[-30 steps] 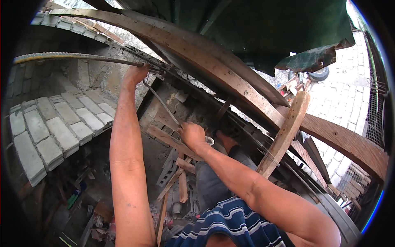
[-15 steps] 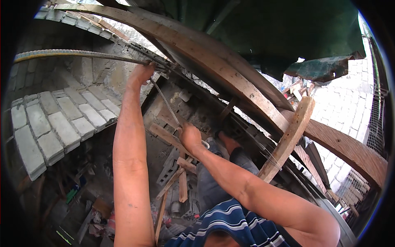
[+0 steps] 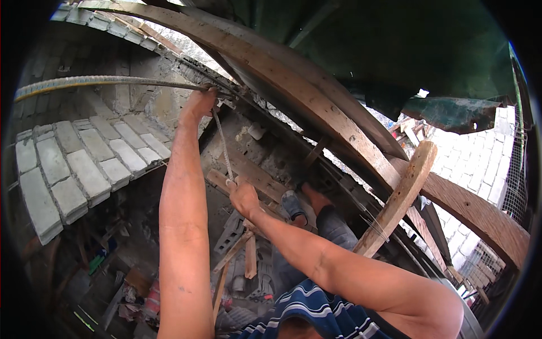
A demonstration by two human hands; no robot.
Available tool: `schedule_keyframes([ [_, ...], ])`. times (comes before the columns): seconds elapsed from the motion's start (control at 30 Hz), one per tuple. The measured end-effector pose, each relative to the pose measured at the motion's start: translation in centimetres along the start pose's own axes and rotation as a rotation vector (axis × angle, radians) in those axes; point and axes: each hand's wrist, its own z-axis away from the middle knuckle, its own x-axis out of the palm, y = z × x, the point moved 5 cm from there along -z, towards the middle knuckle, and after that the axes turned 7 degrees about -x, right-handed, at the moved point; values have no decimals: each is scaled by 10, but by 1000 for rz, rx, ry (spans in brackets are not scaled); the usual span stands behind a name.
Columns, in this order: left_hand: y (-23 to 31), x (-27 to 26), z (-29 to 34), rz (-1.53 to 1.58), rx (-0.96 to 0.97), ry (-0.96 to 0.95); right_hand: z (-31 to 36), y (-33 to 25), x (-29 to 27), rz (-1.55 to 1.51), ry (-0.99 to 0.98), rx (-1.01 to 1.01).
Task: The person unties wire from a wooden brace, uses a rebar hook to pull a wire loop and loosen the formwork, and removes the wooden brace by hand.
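A long ribbed steel rebar [image 3: 118, 81] enters from the left edge and runs to my left hand [image 3: 201, 103], which is closed around it at the top of the block wall. From that hand a thin, grey, twisted-looking cord or rod [image 3: 223, 144] slants down to my right hand [image 3: 244, 199]. My right fingers are wrapped around its lower part, and a short bit shows above the fist. Whether it is rope or thin steel I cannot tell.
A ledge of grey blocks [image 3: 73, 161] juts out at left. A long wooden beam [image 3: 316, 107] crosses overhead beside a dark green sheet [image 3: 395, 51]. A wooden post [image 3: 398, 198] leans at right. Loose planks [image 3: 250, 257] and rubble lie below, near my foot [image 3: 293, 206].
My right hand has moved left and slightly down with the thin cord or rod, which now hangs steeper. My left hand stays at the rebar. More of my foot shows.
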Motion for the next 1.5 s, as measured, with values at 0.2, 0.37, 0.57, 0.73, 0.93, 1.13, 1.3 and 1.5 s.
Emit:
schedule_keyframes([
  [0.2, -2, 0, -5, 10, 71, 25, 7, -22, 32, -279, 1, 32],
  [0.37, -4, -2, -13, -85, 176, 18, 30, -54, 50, -1005, -180, 220],
  [0.57, 1, -5, -8, -105, 140, -42, 40, -72, 34, -974, -150, 207],
  [0.73, 6, -2, 1, -35, 74, -69, 31, -54, 33, -830, -76, 169],
  [0.93, 6, -1, 3, -20, 16, -73, 34, -59, 34, -954, -126, 248],
  [1.13, 13, -6, 5, -222, 64, -40, 49, -103, 26, -1427, -298, 317],
  [1.3, 14, -8, 3, -263, 84, -14, 53, -128, 2, -1634, -444, 351],
  [1.5, 11, -11, -1, -385, 64, 11, 49, -104, -4, -1257, -155, 284],
])
